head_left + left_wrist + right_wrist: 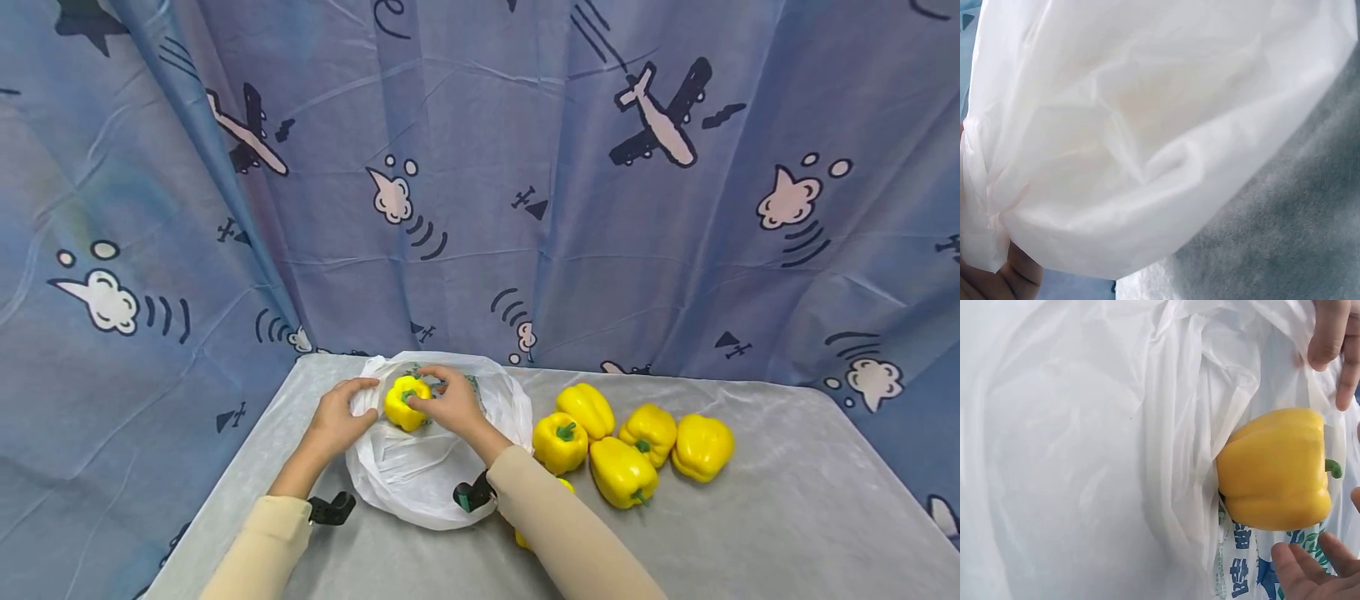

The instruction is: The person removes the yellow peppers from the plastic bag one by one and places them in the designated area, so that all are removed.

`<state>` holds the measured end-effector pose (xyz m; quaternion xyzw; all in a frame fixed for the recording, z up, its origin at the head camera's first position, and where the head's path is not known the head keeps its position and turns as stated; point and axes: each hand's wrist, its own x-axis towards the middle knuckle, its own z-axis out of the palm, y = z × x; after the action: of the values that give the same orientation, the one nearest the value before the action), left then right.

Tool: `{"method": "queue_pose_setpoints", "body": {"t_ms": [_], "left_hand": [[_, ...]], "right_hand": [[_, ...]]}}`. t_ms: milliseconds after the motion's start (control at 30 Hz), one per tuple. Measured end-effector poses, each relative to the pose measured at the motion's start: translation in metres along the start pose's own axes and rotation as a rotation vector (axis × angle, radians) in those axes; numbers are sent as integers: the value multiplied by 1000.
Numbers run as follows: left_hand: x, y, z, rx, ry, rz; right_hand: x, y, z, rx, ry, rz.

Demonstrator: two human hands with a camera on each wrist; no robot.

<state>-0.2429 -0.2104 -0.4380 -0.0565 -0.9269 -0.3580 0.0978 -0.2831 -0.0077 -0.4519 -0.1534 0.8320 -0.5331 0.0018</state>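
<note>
A white plastic bag (397, 479) lies on the table with its mouth spread open. Inside its mouth is a yellow bell pepper (406, 403), its green stem (1333, 468) showing. My left hand (339, 421) pinches the left rim of the bag; in the left wrist view, gathered plastic (988, 215) sits between its fingers. Over the pepper, my right hand (459, 407) has its fingers spread. In the right wrist view, those fingers (1300, 572) stand a little apart from the pepper's side. The bag hides the pepper in the left wrist view.
Several yellow bell peppers (618, 471) cluster on the grey table (810, 500) to the right of the bag. Another pepper (522, 540) is partly hidden beneath the right forearm. A blue curtain (480, 208) hangs behind the table.
</note>
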Motion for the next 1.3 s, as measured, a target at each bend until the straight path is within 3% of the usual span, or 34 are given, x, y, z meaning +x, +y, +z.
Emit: {"method": "queue_pose_setpoints", "body": {"t_ms": [400,733,1300], "left_hand": [[1,1,0,2,-11,-17],[0,2,1,1,-26,-32],[0,1,0,-10,-13,-17]], "right_hand": [[4,2,7,-35,-72,54],[7,5,13,-87,-86,73],[5,-7,6,-137,-124,93]]}}
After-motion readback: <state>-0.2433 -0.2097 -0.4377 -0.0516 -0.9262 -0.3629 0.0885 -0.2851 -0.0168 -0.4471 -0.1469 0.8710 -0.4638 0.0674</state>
